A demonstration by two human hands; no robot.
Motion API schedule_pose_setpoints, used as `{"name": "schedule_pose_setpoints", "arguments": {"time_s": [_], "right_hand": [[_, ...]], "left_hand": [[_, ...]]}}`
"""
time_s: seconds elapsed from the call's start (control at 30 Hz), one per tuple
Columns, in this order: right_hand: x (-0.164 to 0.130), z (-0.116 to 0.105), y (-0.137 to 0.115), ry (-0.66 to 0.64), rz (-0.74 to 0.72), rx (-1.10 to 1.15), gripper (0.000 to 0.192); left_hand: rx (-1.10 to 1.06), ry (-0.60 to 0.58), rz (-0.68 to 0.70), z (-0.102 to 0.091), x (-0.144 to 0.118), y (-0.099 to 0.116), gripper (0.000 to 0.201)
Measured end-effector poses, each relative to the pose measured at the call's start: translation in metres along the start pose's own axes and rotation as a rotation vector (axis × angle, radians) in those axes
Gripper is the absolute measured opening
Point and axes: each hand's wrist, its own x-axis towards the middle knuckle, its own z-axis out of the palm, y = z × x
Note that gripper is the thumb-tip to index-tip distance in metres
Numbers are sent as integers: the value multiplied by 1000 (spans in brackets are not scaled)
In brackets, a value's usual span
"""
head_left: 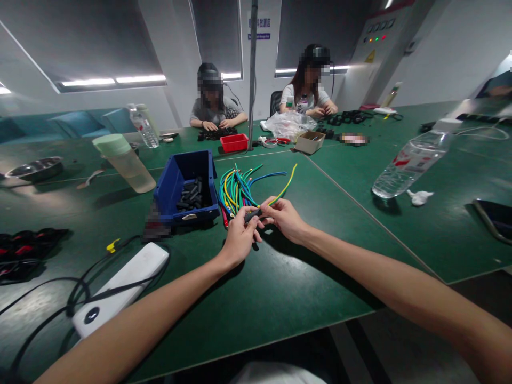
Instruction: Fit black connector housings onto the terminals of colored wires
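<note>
My left hand [240, 234] is closed on a short black sleeve [253, 214], held between thumb and fingers just above the table. Pinched in my right hand [286, 217] is a yellow-green wire [287, 184], whose free end points up and away. The two hands meet where the wire reaches the sleeve; fingers hide whether it runs inside. Right behind them lies a bundle of green, yellow, blue and red wires [238, 186], some with metal lugs. Left of the bundle, a blue bin [166, 194] contains many black sleeves [192, 193].
A white power bank [124, 285] with a black cable lies at left near my forearm. Bottles stand at left [126, 162] and right [416, 160]. Farther back are a red tray [234, 143], a cardboard box [310, 142] and two seated people. A metal pole [253, 80] rises mid-table.
</note>
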Motion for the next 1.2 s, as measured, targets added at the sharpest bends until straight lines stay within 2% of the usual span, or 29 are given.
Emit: {"name": "schedule_pose_setpoints", "arguments": {"time_s": [0.13,0.3,0.37,0.63,0.93,1.2], "right_hand": [[0,0,1,28,-15,9,25],[5,-4,-2,207,-51,-14,27],[6,-6,-3,234,-58,-22,29],[7,-9,1,195,27,1,33],[7,-9,-3,185,49,5,30],[5,-8,-3,151,85,115,26]], "left_hand": [[33,8,6,-1,1,-3,31],[64,51,16,-3,2,-5,30],[66,58,19,-3,3,-4,30],[22,101,11,-3,3,-2,33],[-2,79,23,-3,3,-2,33],[-51,70,33,-3,1,3,32]]}}
